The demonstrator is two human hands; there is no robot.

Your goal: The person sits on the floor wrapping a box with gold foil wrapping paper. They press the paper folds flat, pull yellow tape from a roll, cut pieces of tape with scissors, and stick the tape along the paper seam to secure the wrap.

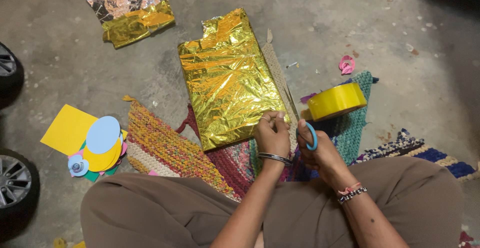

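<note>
A flat box wrapped in shiny gold foil [227, 78] lies on a braided rag rug [165, 145] in front of my crossed legs. My left hand [271, 132] pinches the foil at the box's near right corner. My right hand [316, 148] grips blue-handled scissors [305, 125], whose blades point up along the box's right edge, right beside my left fingers. A yellow roll of tape [336, 100] lies just beyond my right hand on the rug.
Crumpled gold and silver foil scraps [129, 8] lie at the far left. Coloured paper sheets and cut ovals [87, 140] sit to my left. A pink scrap [346, 64] lies on the concrete floor. Two wheels [12, 178] show at the left edge.
</note>
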